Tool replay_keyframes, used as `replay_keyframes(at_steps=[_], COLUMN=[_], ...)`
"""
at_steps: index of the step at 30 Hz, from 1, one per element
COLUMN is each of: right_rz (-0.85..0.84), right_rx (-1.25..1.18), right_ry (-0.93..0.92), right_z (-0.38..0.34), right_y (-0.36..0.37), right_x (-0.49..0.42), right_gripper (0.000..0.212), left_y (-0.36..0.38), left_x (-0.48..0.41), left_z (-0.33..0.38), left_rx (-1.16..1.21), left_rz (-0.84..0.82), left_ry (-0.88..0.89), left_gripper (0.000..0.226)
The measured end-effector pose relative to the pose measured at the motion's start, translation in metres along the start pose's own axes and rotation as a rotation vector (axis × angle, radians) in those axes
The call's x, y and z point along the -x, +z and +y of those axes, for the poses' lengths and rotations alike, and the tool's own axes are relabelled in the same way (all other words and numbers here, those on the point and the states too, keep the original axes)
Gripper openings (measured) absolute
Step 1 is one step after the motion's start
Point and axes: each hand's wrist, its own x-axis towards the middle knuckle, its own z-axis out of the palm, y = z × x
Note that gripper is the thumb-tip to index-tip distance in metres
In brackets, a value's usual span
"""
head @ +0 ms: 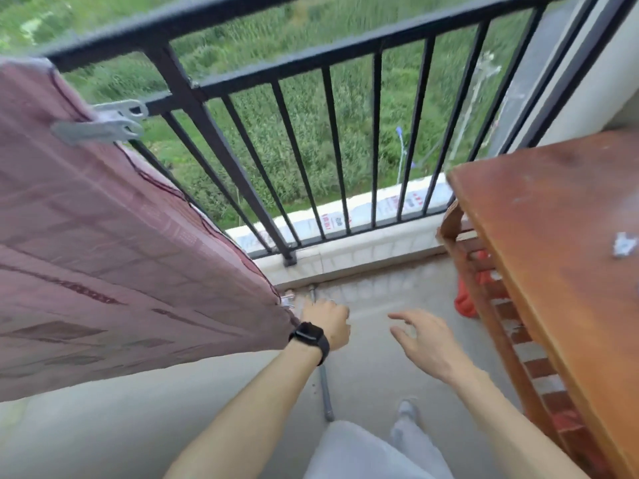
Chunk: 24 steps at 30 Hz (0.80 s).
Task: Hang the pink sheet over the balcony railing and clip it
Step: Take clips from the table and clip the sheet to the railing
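Presently, right hand [427, 340] open, fingers spread, holding nothing. Left hand [330, 321], nearer of the 2 to the sheet, knuckles-up with fingers curled under and hidden; cannot tell whether gripping anything. Just left of it: lower corner of pink sheet [103, 254], 1 small clip [287, 303] beside. Farther up-left: sheet draped over balcony railing [209, 133], side edge slanting down-right, 1 grey clip [100, 124] near top.

The sheet [103, 236] hangs over the railing [262, 60] on the left, with clips [100, 127] on its edge. The table [553, 254] stands on the right. Between them are the left hand [328, 321] and the right hand [427, 344].
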Motion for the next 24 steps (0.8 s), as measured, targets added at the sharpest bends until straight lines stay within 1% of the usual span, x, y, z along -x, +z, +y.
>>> replay_keyframes(at_steps=[3, 7, 13, 19, 24], right_rz=[0.143, 0.246, 0.324, 0.329, 0.248], right_rx=[0.111, 0.177, 0.172, 0.144, 0.098], right_ry=[0.000, 0.105, 0.279, 0.486, 0.669], right_z=[0.019, 0.053, 0.124, 0.238, 0.338], right_y=[-0.055, -0.107, -0.175, -0.242, -0.271], right_x=[0.028, 0.058, 0.075, 0.063, 0.026], right_gripper=[0.023, 0.024, 0.027, 0.031, 0.035], left_y=[-0.009, -0.036, -0.082, -0.116, -0.135], left_x=[-0.007, -0.027, -0.074, -0.154, -0.240], left_z=[0.039, 0.098, 0.196, 0.310, 0.409], left_rx=[0.134, 0.213, 0.163, 0.088, 0.043], left_rz=[0.047, 0.130, 0.148, 0.120, 0.112], left_ry=[0.062, 0.203, 0.354, 0.443, 0.498], left_gripper=[0.035, 0.037, 0.036, 0.034, 0.035])
